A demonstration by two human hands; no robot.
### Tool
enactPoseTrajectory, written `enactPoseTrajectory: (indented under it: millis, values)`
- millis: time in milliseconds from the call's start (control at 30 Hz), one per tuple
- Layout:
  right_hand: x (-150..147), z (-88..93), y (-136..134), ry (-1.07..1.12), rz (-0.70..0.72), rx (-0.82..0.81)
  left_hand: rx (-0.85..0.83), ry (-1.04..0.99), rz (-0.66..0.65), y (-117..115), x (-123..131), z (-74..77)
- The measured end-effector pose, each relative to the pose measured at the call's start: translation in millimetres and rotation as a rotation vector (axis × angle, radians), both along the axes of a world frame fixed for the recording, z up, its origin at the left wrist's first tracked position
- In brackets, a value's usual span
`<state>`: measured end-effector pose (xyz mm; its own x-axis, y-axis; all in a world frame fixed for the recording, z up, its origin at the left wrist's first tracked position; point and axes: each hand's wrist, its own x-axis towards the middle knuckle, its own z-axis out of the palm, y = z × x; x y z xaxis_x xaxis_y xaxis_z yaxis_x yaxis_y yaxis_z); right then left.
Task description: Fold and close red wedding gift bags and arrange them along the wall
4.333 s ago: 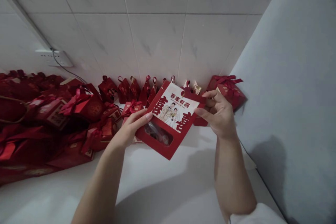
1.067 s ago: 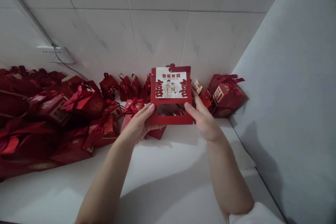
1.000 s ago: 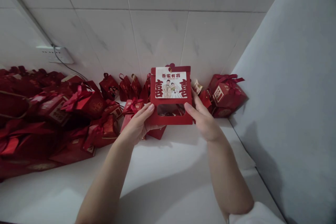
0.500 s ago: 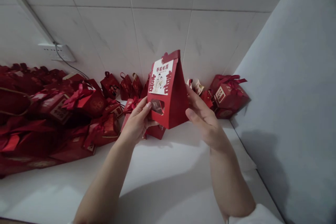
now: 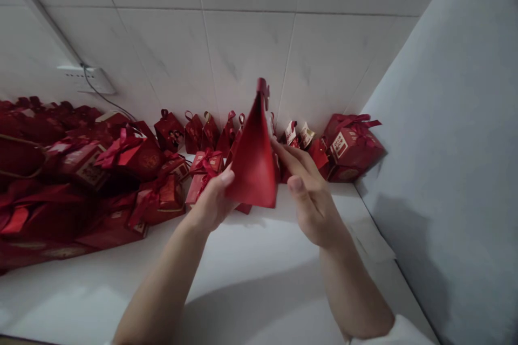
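A red gift box (image 5: 256,170), tapering to a folded top with a clasp, is held up above the white table, one plain triangular side toward me. My left hand (image 5: 214,197) grips its lower left edge, thumb showing near the corner and the other fingers mostly hidden behind. My right hand (image 5: 309,194) lies along the right face with fingers stretched out, their tips at the box, and the thumb standing apart. The printed front and window are out of sight.
Many red gift boxes with ribbons (image 5: 133,153) crowd the left of the white table (image 5: 251,280). Small handled boxes (image 5: 194,132) line the tiled wall, and a larger ribboned box (image 5: 354,148) sits in the right corner. A socket strip (image 5: 89,81) is on the wall.
The box has turned, so its printed front and window have swung out of sight and a plain side faces me. My right hand has shifted slightly left along it.
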<state>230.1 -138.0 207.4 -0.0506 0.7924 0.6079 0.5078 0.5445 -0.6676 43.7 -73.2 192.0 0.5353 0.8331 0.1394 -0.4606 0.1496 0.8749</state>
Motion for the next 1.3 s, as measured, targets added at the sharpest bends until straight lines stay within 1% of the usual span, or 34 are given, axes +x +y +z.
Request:
enactPoseTrajectory:
  millis: [67,100,167,233,300,433,500,567,633,733,833,900,967,1100,1167,1300]
  values:
    - [3,-0.7,2,0.008,-0.004,-0.073,-0.145,-0.055,-0.031,1,0,2.0]
    - [4,-1.2,3,0.008,-0.019,-0.121,-0.192,-0.074,-0.053,1,0,3.1]
    - [4,-2.3,6,0.026,-0.026,-0.200,-0.224,-0.100,-0.083,2,2,4.5]
    - [3,-4.2,9,0.076,0.006,-0.232,-0.233,-0.089,-0.075,3,3,4.7]
    - [1,-7.1,13,0.159,0.022,-0.229,-0.223,-0.038,-0.025,5,3,3.4]
    - [1,-12.2,17,0.335,-0.024,-0.188,-0.119,0.008,0.140,13,-1,-0.5]
    - [1,-11.4,16,0.330,-0.026,-0.171,-0.130,0.002,0.153,16,-3,0.0]
    - [1,-8.1,14,0.255,-0.016,-0.149,-0.180,0.001,0.096,16,-5,2.5]
    - [1,-4.5,12,0.150,-0.012,-0.102,-0.189,-0.005,0.040,14,-7,5.5]
    - [-1,-2.3,11,0.054,-0.064,0.068,-0.141,0.087,-0.048,10,-11,7.7]
    - [-4,-3.5,13,0.074,-0.147,0.259,-0.188,0.224,-0.232,9,-14,7.5]
    - [-5,-3.9,12,0.102,-0.177,0.322,-0.263,0.231,-0.357,10,-14,7.4]
    - [-6,-3.4,11,0.124,-0.182,0.349,-0.333,0.201,-0.450,11,-12,7.2]
    - [-7,-1.9,7,0.135,-0.196,0.396,-0.424,0.127,-0.574,11,-7,3.9]
    - [-6,-1.9,7,0.122,-0.223,0.411,-0.437,0.096,-0.609,11,-6,1.2]
    - [-5,-2.0,8,0.088,-0.292,0.391,-0.428,0.099,-0.620,13,-5,-2.7]
